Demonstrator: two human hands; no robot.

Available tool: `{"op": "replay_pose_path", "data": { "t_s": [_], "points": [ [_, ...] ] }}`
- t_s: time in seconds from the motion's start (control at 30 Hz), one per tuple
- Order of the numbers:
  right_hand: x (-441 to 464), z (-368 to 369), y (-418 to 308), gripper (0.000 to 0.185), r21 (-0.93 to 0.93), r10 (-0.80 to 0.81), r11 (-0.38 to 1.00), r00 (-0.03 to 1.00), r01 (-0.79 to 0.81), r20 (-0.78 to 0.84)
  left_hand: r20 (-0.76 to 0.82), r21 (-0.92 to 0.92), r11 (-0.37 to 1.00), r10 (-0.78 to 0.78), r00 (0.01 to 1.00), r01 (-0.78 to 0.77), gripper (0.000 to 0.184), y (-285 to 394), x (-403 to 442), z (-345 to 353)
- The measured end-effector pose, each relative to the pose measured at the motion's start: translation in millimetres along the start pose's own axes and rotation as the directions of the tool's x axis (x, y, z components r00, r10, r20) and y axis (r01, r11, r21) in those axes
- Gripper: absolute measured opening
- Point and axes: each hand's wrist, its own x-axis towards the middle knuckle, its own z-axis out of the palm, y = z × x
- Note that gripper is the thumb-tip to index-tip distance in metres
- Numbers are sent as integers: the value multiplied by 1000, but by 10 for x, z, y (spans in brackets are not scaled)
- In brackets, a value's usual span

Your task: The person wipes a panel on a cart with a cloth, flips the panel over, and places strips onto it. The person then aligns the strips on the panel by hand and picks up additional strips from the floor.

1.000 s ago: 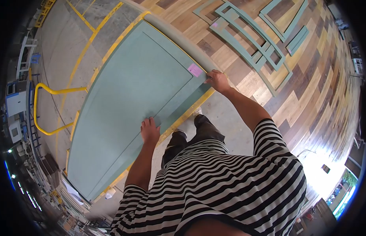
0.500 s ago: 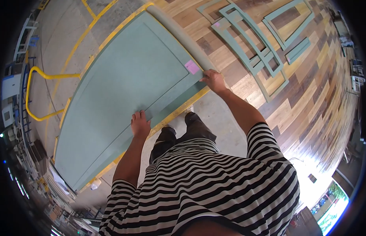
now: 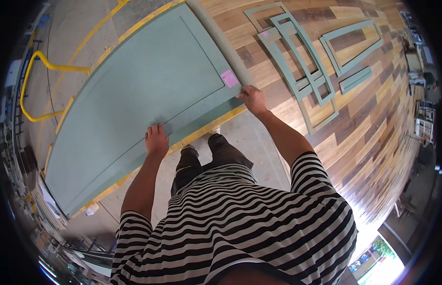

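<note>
1. The green panel [image 3: 135,80] lies around 10 o'clock in the view, a yellow rail [image 3: 206,127] showing along its near side.
2. The left hand [image 3: 156,141], towards 9 o'clock, touches the panel near its near edge, fingertips on top; whether it grasps the edge, I cannot tell.
3. The right hand [image 3: 254,99], at 1 o'clock, grasps the panel's corner with fingers and thumb, just beside a pink label [image 3: 229,79].
4. Overlapping green frames [image 3: 279,64] rest on the wood-patterned surface [image 3: 373,123] between 1 and 2 o'clock; a tapered frame [image 3: 347,31] and a green strip [image 3: 355,80] lie at 2 o'clock.
</note>
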Motion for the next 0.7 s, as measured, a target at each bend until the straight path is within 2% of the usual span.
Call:
{"op": "replay_pose_path", "data": {
  "t_s": [0.13, 0.23, 0.3, 0.43, 0.5, 0.57, 0.63, 0.7],
  "points": [
    [29, 14, 28, 32, 13, -34, 999, 999, 33, 38, -35, 7, 1000, -16, 999, 16, 62, 19, -55, 9],
    [39, -42, 49, 33, -118, -56, 991, 992, 69, 114, -133, -62, 995, -88, 987, 80, 64, 170, -178, 49],
    [49, -41, 64, 34, -156, -77, 983, 990, 95, 116, -309, -97, 987, -154, 939, 130, 67, 381, -398, 87],
    [103, -92, 36, 29, -88, -191, 976, 976, 200, 103, -280, -291, 935, -285, 917, 202, 60, 880, -999, 390],
    [95, -106, 81, 29, -73, -243, 966, 966, 250, 94, -137, -489, 837, -352, 926, 246, 56, 1105, -1404, 792],
    [145, -124, 107, 28, -91, -260, 958, 955, 274, 142, 156, -567, 691, -445, 882, 449, 51, 1360, -1835, 1211],
    [155, -151, 171, 28, -108, -258, 953, 945, 283, 200, 219, -693, 496, -547, 808, 524, 46, 1647, -2370, 1870],
    [147, -125, 223, 25, -52, -332, 938, 930, 344, 157, 392, -684, 207, -703, 593, 699, 42, 2041, -2827, 1944]
  ]
}}
